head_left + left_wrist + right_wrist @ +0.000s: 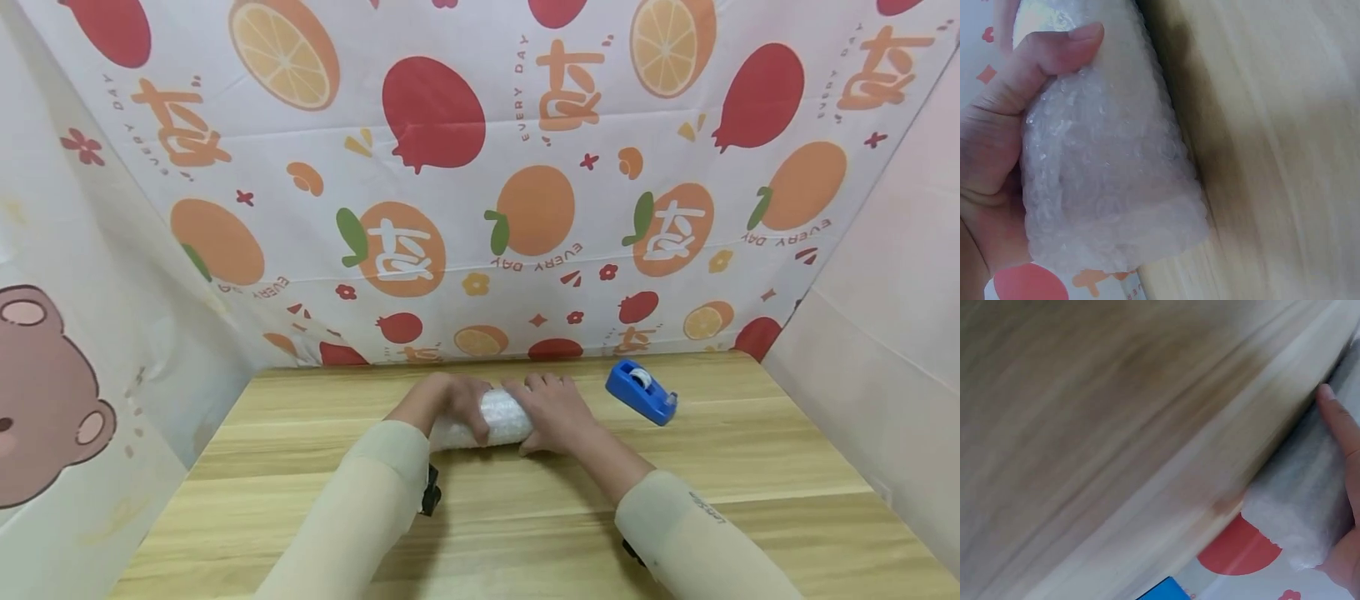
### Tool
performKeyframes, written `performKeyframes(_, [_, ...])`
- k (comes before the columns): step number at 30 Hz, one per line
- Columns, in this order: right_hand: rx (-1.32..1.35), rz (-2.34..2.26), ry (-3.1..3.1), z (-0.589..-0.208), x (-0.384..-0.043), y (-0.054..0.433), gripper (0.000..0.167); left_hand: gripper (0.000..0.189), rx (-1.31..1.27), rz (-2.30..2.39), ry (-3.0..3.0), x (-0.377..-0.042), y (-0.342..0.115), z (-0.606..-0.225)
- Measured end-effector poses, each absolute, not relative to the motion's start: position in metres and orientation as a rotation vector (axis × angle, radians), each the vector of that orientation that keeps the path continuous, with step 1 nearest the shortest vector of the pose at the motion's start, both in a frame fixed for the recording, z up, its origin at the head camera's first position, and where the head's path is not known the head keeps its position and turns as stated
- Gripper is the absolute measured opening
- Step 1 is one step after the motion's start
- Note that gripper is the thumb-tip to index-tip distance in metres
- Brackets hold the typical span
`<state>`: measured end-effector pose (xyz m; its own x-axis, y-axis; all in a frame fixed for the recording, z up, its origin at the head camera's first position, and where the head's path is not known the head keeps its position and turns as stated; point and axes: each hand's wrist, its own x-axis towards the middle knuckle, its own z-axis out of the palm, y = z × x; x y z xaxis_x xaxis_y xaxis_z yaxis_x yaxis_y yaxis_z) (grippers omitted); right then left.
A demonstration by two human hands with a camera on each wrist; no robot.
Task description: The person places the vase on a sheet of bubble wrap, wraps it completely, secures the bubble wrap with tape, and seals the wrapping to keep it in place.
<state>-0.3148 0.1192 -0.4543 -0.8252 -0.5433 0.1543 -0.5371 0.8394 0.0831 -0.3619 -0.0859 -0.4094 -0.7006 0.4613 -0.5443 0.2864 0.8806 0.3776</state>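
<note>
A roll of clear bubble wrap (504,415) lies crosswise on the wooden table, near its back edge. My left hand (459,404) grips the roll left of its middle; in the left wrist view the thumb presses over the bubbly surface (1110,169). Toward the other end, my right hand (553,412) holds the roll from above, its thumb on the near side and its fingers over the far side. The right wrist view shows that thumb (1341,425) along the wrap (1294,494). Whatever the wrap may contain cannot be made out.
A blue tape dispenser (641,392) with a tape roll stands on the table (525,533) to the right of my right hand. Behind the table hangs a fruit-print cloth (480,192), and pale cloth walls close in both sides.
</note>
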Motion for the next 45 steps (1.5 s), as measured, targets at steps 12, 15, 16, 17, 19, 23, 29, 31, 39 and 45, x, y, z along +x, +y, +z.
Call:
performKeyframes(12, [0.926, -0.099, -2.798, -0.455, -0.325, 0.123, 0.091, 0.067, 0.594, 0.467, 2.438, -0.353, -0.091, -0.409])
performKeyframes(15, [0.934, -0.103, -2.813, -0.456, -0.325, 0.123, 0.09, 0.071, 0.673, 0.518, 2.492, -0.347, -0.092, -0.417])
performKeyframes(16, [0.937, -0.101, -2.825, -0.457, -0.325, 0.123, 0.09, 0.073, 0.695, 0.53, 2.512, -0.344, -0.093, -0.42])
performKeyframes(17, [0.938, -0.095, -2.838, -0.457, -0.325, 0.122, 0.09, 0.075, 0.71, 0.544, 2.532, -0.342, -0.094, -0.424])
performKeyframes(19, [0.948, -0.076, -2.858, -0.459, -0.325, 0.122, 0.09, 0.082, 0.745, 0.546, 2.59, -0.337, -0.095, -0.43])
performKeyframes(23, [0.937, -0.039, -2.917, -0.457, -0.326, 0.121, 0.092, 0.093, 0.833, 0.399, 2.753, -0.33, -0.095, -0.438])
performKeyframes(29, [0.895, -0.03, -3.002, -0.45, -0.331, 0.119, 0.095, 0.098, 0.903, 0.253, 2.929, -0.323, -0.094, -0.44])
performKeyframes(31, [0.887, -0.019, -3.023, -0.448, -0.333, 0.118, 0.095, 0.096, 0.928, 0.223, 2.963, -0.322, -0.094, -0.44])
performKeyframes(39, [0.861, 0.033, -3.115, -0.443, -0.338, 0.116, 0.094, 0.098, 1.018, 0.145, 3.045, -0.321, -0.095, -0.444])
performKeyframes(45, [0.879, 0.106, -3.184, -0.435, -0.343, 0.114, 0.092, 0.099, 1.051, 0.129, 3.086, -0.322, -0.096, -0.448])
